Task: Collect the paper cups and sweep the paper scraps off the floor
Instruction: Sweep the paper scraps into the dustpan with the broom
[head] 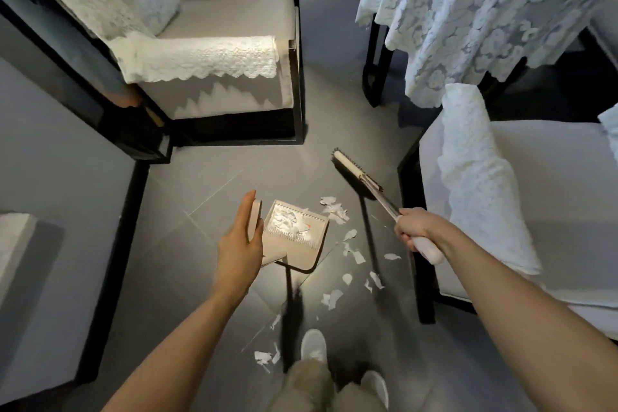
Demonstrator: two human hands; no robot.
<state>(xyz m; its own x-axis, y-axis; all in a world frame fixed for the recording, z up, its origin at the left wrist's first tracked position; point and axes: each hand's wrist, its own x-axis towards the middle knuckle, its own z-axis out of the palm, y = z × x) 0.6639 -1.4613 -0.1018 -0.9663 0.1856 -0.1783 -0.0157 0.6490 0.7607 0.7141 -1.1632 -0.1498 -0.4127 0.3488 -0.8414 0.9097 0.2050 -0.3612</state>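
The floor (200, 184) runs between two chairs (234, 10). The right hand (418, 231) is wrapped round the broom (354, 174). The left hand (239, 244) clasps the dustpan (294, 244) handle. Scraps (334, 211) lie just beside the dustpan and back toward the feet. Best to keep its lip flat and sweep with short strokes.
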